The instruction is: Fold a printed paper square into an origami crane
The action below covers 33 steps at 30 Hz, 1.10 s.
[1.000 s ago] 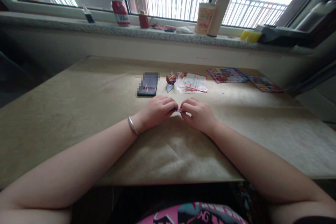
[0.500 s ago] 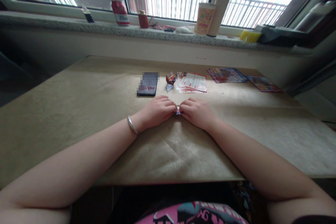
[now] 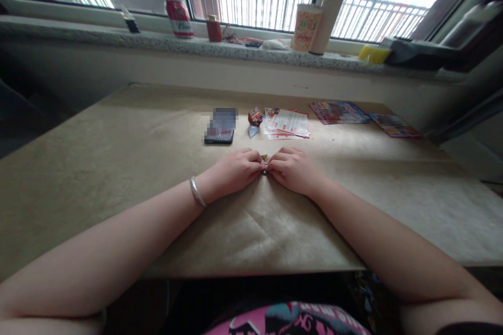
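Low over the table, my left hand (image 3: 242,168) and my right hand (image 3: 290,168) meet fingertip to fingertip. Both pinch a small piece of colourful printed paper (image 3: 264,158), mostly hidden by the fingers. A silver bangle (image 3: 197,192) circles my left wrist. Just beyond the hands stands a small folded paper shape (image 3: 254,116) with a pale grey pointed part in front of it. To its right lies a loose stack of printed paper sheets (image 3: 290,123), white with red edges.
A dark phone-like device (image 3: 220,128), partly blurred, lies beyond my left hand. Colourful printed sheets (image 3: 340,112) lie at the table's far right. On the windowsill (image 3: 236,51) stand a red can (image 3: 179,18), a small red bottle (image 3: 214,29), a patterned cup (image 3: 305,27) and a yellow sponge-like block (image 3: 374,54).
My fingers have shifted slightly on the paper, and more of its printed upper part now shows between them. Both hands stay in nearly the same place.
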Tool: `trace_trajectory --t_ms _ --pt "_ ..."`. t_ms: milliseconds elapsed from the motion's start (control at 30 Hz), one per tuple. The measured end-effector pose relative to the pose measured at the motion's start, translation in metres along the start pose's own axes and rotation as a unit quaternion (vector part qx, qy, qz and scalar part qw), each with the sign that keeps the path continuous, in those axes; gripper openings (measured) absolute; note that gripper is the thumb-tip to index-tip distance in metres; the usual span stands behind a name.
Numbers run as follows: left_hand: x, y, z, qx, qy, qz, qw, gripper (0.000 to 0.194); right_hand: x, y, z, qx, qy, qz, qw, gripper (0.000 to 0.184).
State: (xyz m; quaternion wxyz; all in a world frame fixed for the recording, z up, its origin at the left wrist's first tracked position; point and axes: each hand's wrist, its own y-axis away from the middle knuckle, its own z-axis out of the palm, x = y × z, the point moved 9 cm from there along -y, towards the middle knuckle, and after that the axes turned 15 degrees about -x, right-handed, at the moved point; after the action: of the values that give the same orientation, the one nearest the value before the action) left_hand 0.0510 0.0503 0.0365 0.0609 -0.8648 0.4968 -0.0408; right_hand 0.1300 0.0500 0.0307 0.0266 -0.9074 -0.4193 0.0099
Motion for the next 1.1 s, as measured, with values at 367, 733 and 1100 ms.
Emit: trace_trajectory --t_ms 367,733,1100 --pt "-0.004 0.002 0.002 -0.058 -0.005 -0.041 0.997 0.023 0.007 0.000 0.000 -0.021 -0.059 0.019 0.998 0.021" --pt "-0.008 0.000 0.003 -0.039 -0.008 -0.053 0.998 0.023 0.005 -0.001 0.004 -0.045 -0.019 0.051 0.997 0.021" --pt "-0.009 -0.004 0.003 -0.025 -0.010 -0.037 0.999 0.026 -0.010 -0.006 0.002 -0.050 0.056 0.046 0.996 0.024"
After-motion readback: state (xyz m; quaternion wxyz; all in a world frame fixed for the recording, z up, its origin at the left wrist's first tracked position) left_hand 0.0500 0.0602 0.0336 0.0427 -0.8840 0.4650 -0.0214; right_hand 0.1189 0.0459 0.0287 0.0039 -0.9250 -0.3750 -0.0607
